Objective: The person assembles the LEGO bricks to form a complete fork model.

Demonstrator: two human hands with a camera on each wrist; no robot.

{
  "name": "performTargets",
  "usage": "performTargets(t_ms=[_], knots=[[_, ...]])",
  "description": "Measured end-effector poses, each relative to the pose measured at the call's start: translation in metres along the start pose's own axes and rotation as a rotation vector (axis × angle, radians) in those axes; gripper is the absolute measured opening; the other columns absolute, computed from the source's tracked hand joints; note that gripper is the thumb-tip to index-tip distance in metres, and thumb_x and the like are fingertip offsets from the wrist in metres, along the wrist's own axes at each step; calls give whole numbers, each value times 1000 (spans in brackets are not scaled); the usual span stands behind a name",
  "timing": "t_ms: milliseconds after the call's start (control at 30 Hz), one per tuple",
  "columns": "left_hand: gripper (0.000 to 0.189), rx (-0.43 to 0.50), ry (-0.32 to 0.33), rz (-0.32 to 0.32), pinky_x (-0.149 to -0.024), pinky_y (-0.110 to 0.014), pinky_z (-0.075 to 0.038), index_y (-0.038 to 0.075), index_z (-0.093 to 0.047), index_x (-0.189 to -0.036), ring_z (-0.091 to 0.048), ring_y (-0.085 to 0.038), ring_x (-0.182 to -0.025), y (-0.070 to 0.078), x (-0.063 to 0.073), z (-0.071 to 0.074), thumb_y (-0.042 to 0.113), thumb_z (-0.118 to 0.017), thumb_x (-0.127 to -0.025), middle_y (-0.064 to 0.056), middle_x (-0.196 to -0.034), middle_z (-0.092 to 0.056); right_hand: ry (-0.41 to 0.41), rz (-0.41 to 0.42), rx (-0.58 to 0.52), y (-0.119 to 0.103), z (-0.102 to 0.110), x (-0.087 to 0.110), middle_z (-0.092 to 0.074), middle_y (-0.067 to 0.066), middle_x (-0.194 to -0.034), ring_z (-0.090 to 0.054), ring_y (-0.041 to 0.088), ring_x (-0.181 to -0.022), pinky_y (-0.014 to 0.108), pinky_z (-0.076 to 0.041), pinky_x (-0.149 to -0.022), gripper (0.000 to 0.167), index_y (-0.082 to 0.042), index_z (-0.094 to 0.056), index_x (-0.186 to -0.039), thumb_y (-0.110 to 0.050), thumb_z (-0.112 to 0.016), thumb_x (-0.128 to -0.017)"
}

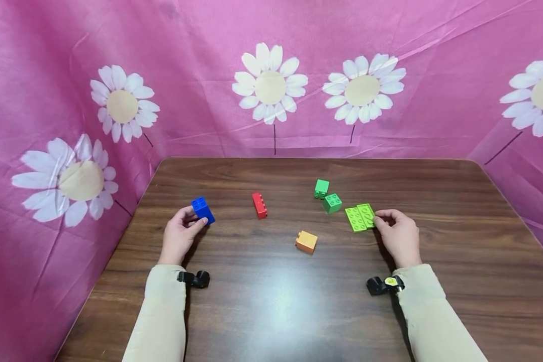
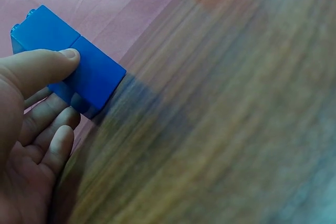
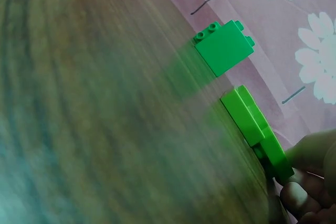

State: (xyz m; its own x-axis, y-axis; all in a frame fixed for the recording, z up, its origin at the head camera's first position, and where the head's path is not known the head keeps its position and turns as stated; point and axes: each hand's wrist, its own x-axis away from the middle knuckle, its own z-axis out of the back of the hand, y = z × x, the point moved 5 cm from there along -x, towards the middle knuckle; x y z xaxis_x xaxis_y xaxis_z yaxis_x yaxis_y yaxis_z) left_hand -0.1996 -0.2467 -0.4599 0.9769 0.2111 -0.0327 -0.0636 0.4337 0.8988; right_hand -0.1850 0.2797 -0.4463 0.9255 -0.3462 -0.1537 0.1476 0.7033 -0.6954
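Observation:
My left hand (image 1: 177,237) grips a stack of two blue toy bricks (image 1: 203,210) at the left of the table. In the left wrist view the thumb presses on the stack near the seam between the bricks (image 2: 97,80), and the other fingers are partly hidden behind it. At the right, my right hand (image 1: 399,239) pinches the near end of two lime-green building plates (image 1: 355,220), which overlap with an offset. The right wrist view shows these plates (image 3: 245,116) edge-on, with finger and thumb at their lower end.
Two darker green bricks (image 1: 332,203) stand just behind the lime plates, close together. A red brick (image 1: 259,206) lies on its side between the hands. Nearer the front is an orange brick (image 1: 306,242). Pink flowered cloth (image 1: 199,75) hangs behind the wooden table (image 1: 253,301).

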Motion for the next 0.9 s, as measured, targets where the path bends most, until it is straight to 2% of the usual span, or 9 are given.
performTargets(t_ms=[400,500,633,800,900], knots=[[45,-2,0,-5,-81,-9,-45,-3,-57,-132,-65,-33,-107,1,0,1,10,-74,-92,-25,-122,-66,23,-16,8,0,2,0,-71,17,-95,-58,24,-80,31,-39,-69,20,-2,-73,-107,-16,-63,-95],[48,14,-10,-7,-82,-9,-45,-3,-56,-134,-64,-34,-110,1,0,0,11,-74,-92,-25,-124,-65,29,-23,3,2,3,1,-71,17,-95,-58,23,-80,31,-39,-69,20,-2,-73,-107,-15,-63,-95],[53,84,-41,-6,-85,-9,-46,-4,-51,-137,-61,-33,-116,0,0,1,11,-73,-92,-26,-130,-61,47,-32,-11,3,5,2,-71,16,-94,-57,20,-78,28,-40,-67,19,-3,-73,-106,-15,-64,-94],[58,143,-75,-16,-89,-10,-45,-5,-46,-142,-55,-30,-123,3,1,10,9,-73,-92,-24,-137,-56,68,-42,-45,4,5,4,-70,14,-92,-54,13,-73,23,-40,-64,19,-4,-74,-106,-16,-65,-94],[61,151,-65,-23,-90,-11,-45,-4,-45,-144,-53,-29,-124,7,3,19,10,-74,-92,-23,-140,-55,77,-54,-73,6,6,6,-69,13,-90,-53,9,-72,22,-40,-64,19,-4,-74,-106,-16,-66,-94]])
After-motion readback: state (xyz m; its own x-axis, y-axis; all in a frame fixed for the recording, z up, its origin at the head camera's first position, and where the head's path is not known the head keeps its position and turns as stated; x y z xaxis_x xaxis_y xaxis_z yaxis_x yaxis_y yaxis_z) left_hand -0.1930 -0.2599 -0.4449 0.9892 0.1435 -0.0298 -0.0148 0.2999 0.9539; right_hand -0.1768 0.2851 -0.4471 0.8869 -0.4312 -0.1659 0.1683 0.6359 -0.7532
